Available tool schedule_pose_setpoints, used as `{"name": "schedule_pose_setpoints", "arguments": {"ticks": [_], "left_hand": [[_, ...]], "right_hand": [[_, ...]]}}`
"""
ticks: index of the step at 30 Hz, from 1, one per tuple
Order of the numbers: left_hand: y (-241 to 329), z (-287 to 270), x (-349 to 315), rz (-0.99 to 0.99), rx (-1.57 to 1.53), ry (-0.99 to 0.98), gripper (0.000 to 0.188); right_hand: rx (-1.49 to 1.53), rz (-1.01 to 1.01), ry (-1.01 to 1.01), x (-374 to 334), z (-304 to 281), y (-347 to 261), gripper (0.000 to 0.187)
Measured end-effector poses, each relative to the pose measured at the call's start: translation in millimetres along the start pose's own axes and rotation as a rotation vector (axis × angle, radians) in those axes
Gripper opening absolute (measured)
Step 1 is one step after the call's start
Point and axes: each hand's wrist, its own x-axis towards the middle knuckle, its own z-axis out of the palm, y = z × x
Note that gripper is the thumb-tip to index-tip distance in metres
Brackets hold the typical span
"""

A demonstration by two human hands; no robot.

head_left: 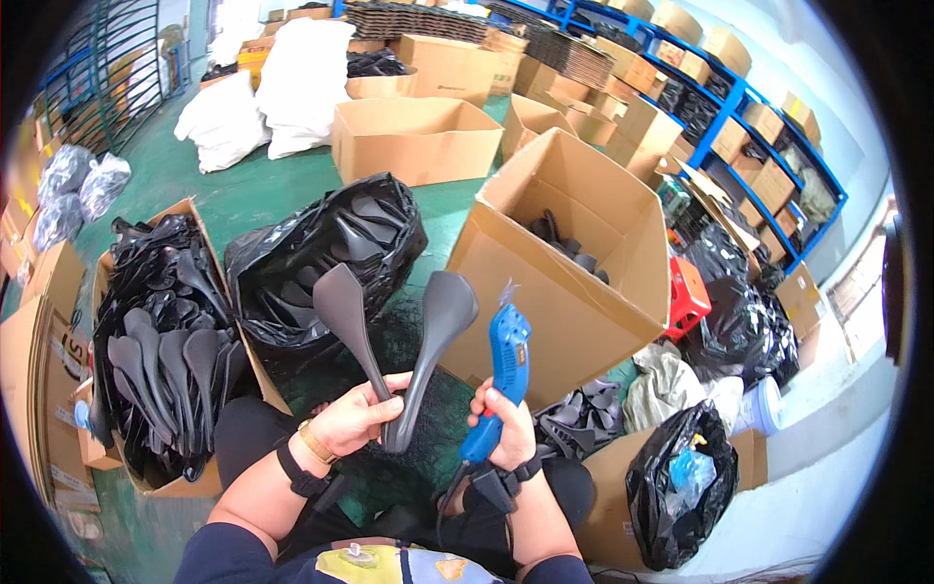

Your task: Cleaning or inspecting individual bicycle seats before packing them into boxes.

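My left hand (355,414) is closed round the narrow noses of two black bicycle saddles. The left saddle (342,302) and the right saddle (444,316) fan apart in a V, wide ends up. My right hand (508,425) grips a blue corded electric hand tool (510,360) upright, beside the right saddle but apart from it. A thin, pale tip sticks up from the tool's top, and its cord runs down past my right wrist. Many more black saddles (161,380) fill a carton at my left. Others lie in an open black plastic bag (326,258) in front of me.
A tall open carton (564,321) with dark pieces inside stands ahead right. Dark parts (582,419) lie below it, near a bagged carton (681,487). A red stool (686,297) stands behind. White sacks (306,88), another carton (418,146) and blue shelving (725,122) are farther off.
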Motion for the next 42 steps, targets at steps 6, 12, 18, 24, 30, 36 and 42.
{"name": "schedule_pose_setpoints", "arguments": {"ticks": [6, 12, 18, 24, 30, 36, 42], "left_hand": [[-20.2, 6.7, 5.9, -0.287, 0.42, -0.24, 0.059], [-14.5, -14.1, 25.1, 0.202, 0.526, 0.382, 0.037], [4.1, -2.3, 32.3, -0.192, 0.203, 0.101, 0.024], [31.1, -22.4, 36.4, 0.173, -0.139, 0.291, 0.014], [49.7, -41.4, 29.1, 0.296, -0.217, 0.33, 0.013], [51.2, -35.9, 23.9, 0.311, -0.251, 0.258, 0.017], [47.4, -26.7, 21.4, 0.237, -0.23, 0.18, 0.022]], "right_hand": [[0.019, -0.068, 0.124, 3.9, -23.7, -20.4, 0.033], [-0.254, -0.053, 0.103, -0.7, -8.2, -20.9, 0.037], [-0.292, 0.123, -0.042, -0.6, 4.7, 1.3, 0.036], [-0.095, 0.186, -0.038, 4.3, -11.0, 10.6, 0.027], [-0.061, 0.257, -0.065, -5.7, -6.8, 23.2, 0.027], [-0.117, 0.414, -0.213, -13.3, 0.6, 39.9, 0.023], [-0.121, 0.446, -0.241, -12.6, 2.2, 42.0, 0.022]]}}
